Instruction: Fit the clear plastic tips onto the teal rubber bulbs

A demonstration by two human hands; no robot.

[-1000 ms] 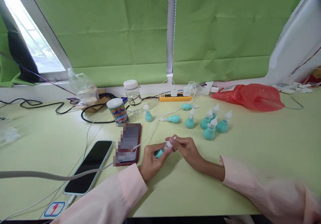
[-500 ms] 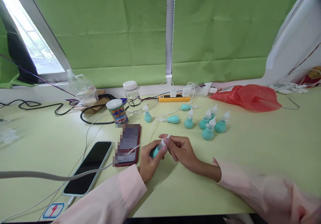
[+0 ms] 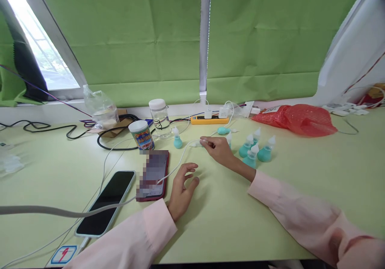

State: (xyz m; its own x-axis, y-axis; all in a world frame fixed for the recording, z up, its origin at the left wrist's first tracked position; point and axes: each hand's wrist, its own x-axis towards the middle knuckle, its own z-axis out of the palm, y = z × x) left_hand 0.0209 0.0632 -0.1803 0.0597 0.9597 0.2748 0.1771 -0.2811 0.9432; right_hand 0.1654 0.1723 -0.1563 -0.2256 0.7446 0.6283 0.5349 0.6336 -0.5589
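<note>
My right hand [image 3: 219, 151] is reached forward with its fingers pinched at a teal-bulbed nasal aspirator [image 3: 196, 143]. A pale nozzle pokes out left of the fingertips, while the bulb is hidden behind the hand. My left hand [image 3: 183, 190] rests over the table, empty, fingers curved apart, just right of a red-cased phone [image 3: 162, 172]. One aspirator [image 3: 177, 140] stands upright beyond it. Another upright aspirator [image 3: 229, 139] is partly covered by my right hand. A small teal bulb [image 3: 223, 131] lies behind it. Several upright aspirators [image 3: 250, 157] are grouped to the right.
A black-screened phone [image 3: 108, 200] lies at left, crossed by a grey-white cable [image 3: 60, 210]. Behind stand a colourful can [image 3: 142, 135] and a clear jar [image 3: 161, 120]. An orange power strip [image 3: 209, 119] lies by the wall. A red plastic bag [image 3: 300, 119] is at back right.
Both hands held one aspirator close together before. They are now apart: my left hand has let go and opened, and my right hand has moved forward to the lying aspirator.
</note>
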